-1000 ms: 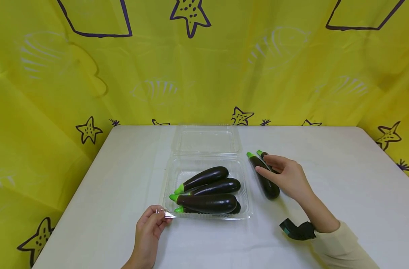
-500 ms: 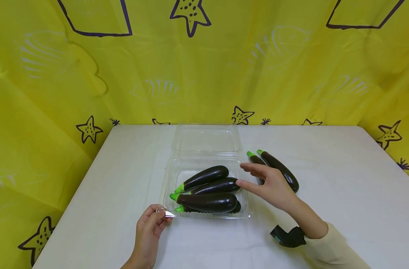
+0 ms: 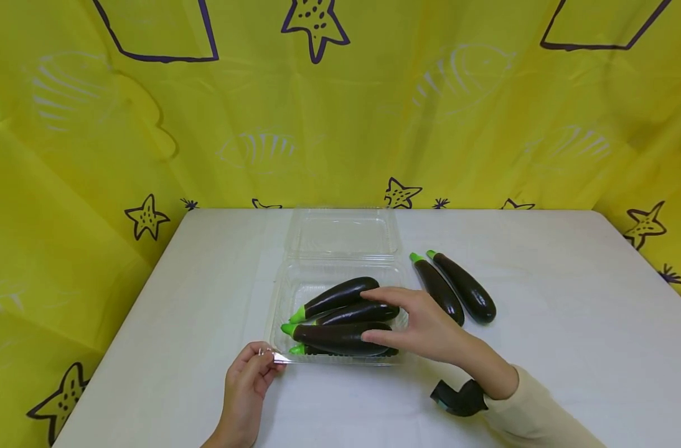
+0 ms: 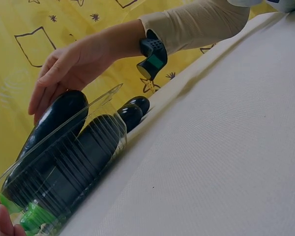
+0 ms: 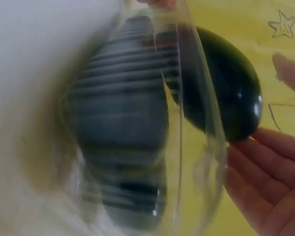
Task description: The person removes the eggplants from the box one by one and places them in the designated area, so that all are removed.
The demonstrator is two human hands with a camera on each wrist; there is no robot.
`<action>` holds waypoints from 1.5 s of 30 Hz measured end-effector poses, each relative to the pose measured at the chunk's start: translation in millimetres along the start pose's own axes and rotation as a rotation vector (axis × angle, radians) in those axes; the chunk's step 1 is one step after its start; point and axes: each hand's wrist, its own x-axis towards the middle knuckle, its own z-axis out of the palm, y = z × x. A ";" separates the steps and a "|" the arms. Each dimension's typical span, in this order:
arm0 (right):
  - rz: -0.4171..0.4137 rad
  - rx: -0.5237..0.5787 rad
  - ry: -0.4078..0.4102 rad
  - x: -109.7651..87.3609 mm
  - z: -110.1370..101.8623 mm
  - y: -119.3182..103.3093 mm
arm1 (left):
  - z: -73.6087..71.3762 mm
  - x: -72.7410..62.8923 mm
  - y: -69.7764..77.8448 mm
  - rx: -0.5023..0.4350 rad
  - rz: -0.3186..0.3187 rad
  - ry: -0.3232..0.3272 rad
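Note:
A clear plastic clamshell container (image 3: 404,280) lies with its lid folded back, and several dark eggplants with green stems rest inside it. My left hand (image 3: 249,379) pinches the container's front left corner. Over the container's right side is my right hand (image 3: 424,323), thumb and fingers spread apart above the eggplants. The top eggplant (image 3: 335,338) lies nearest its thumb. In the right wrist view, the fingers (image 5: 265,182) are at the blunt end of an eggplant (image 5: 231,88); whether they touch it I cannot tell.
Two more eggplants lie side by side on the white table, right of the container: one nearer (image 3: 438,292) and one farther right (image 3: 466,289). The lid (image 3: 343,231) reaches toward the table's back edge. A yellow patterned cloth (image 3: 340,124) hangs behind.
My right hand has moved left, from above the two loose eggplants to over the container, carrying nothing. The left hand keeps its hold on the container's corner.

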 end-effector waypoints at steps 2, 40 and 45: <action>-0.011 0.015 -0.051 2.6 3.1 -0.7 | -0.2 0.0 -0.2 -0.006 0.002 -0.004; -0.025 0.065 -0.068 -0.1 3.8 4.1 | 1.2 -0.1 -0.3 -0.002 -0.014 0.013; -0.021 0.040 0.006 -2.3 -7.9 5.9 | 1.7 0.0 0.8 0.006 -0.024 0.023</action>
